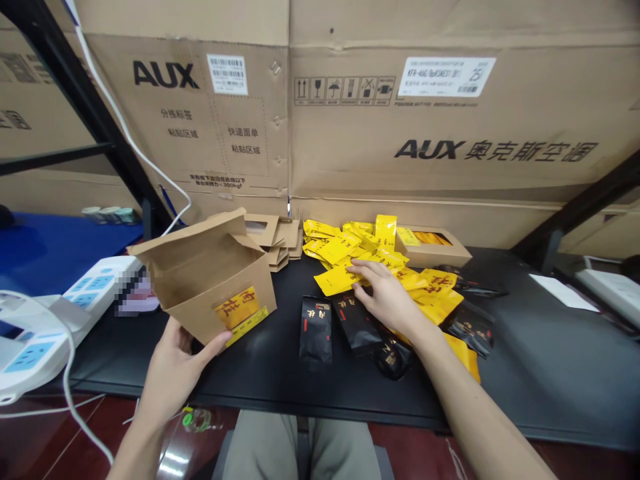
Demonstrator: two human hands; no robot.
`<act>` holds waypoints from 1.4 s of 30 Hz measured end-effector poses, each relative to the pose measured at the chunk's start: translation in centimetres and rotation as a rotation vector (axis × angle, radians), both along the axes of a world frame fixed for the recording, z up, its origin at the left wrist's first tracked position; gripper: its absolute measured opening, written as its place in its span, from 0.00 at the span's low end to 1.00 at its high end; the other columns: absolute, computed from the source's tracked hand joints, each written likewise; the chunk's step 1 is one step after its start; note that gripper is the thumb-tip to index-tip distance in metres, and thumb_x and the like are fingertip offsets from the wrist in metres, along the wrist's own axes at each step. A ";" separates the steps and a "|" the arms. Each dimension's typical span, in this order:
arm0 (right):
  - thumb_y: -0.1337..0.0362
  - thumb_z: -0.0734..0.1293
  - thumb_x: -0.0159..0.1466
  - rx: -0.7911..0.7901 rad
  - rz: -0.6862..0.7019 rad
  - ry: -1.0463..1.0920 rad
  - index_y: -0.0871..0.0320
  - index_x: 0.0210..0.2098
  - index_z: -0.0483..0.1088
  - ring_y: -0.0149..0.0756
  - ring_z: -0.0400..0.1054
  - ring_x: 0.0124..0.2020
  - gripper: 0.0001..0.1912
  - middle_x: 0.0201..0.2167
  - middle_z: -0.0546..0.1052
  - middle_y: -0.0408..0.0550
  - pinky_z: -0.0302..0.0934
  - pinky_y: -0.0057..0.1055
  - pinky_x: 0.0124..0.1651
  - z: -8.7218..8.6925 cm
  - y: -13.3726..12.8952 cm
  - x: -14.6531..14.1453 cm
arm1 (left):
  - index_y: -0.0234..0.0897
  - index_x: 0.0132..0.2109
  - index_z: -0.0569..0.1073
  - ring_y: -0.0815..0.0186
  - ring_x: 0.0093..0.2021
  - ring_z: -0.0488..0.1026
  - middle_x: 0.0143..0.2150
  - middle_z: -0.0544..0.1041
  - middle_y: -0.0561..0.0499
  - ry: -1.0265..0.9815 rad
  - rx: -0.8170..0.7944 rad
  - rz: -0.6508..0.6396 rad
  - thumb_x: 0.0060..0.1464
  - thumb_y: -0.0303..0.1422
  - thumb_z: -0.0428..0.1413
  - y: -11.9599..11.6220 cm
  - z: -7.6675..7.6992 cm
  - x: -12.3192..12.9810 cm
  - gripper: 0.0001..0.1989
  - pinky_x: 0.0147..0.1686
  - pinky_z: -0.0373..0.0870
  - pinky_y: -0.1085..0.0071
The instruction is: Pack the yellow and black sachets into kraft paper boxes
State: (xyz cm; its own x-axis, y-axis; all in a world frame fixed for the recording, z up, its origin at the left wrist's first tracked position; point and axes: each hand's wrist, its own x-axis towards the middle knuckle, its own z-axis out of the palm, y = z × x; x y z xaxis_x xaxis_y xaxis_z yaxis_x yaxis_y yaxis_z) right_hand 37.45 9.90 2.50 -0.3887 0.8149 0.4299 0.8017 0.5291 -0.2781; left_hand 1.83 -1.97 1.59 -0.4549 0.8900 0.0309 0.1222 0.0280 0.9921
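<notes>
Left hand (173,367): reaching in from near left, fingers beneath, thumb against the front, clamped on a tilted, open-topped brown box (196,283), bare inner walls showing; right hand (383,291): reaching in from near right, palm down, fingertips on a yellow packet (332,281) at the heap's left edge, whether pinching I cannot tell; windowed box (453,256): far right of the heap, orange contents (431,238) visible; black packets (316,330): near side

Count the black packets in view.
At least 5: one packet nearest the open box, two between that and the right forearm, two right of the forearm. Others may be hidden.
</notes>
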 end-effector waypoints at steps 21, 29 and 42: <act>0.63 0.63 0.69 0.013 -0.006 0.003 0.60 0.54 0.77 0.53 0.72 0.63 0.18 0.59 0.78 0.60 0.66 0.56 0.68 0.1 -0.1 -0.2 | 0.46 0.61 0.71 0.46 0.63 0.77 0.63 0.79 0.45 0.225 0.072 -0.054 0.50 0.43 0.70 0.0 -0.6 -1.0 0.33 0.65 0.74 0.48; 0.64 0.63 0.70 0.007 -0.013 0.008 0.59 0.55 0.77 0.52 0.72 0.62 0.18 0.58 0.78 0.59 0.67 0.55 0.67 0.0 -0.1 -0.4 | 0.53 0.66 0.72 0.48 0.72 0.64 0.66 0.75 0.48 1.332 0.693 -0.126 0.63 0.25 0.56 4.6 8.4 0.1 0.28 0.72 0.61 0.44; 0.65 0.54 0.74 0.136 0.016 0.188 0.58 0.60 0.72 0.49 0.68 0.65 0.22 0.61 0.76 0.60 0.65 0.53 0.68 1.6 -0.5 -1.6 | 0.39 0.67 0.68 0.46 0.71 0.66 0.67 0.74 0.40 1.575 0.831 -0.400 0.69 0.30 0.48 14.2 14.1 3.9 0.22 0.67 0.65 0.43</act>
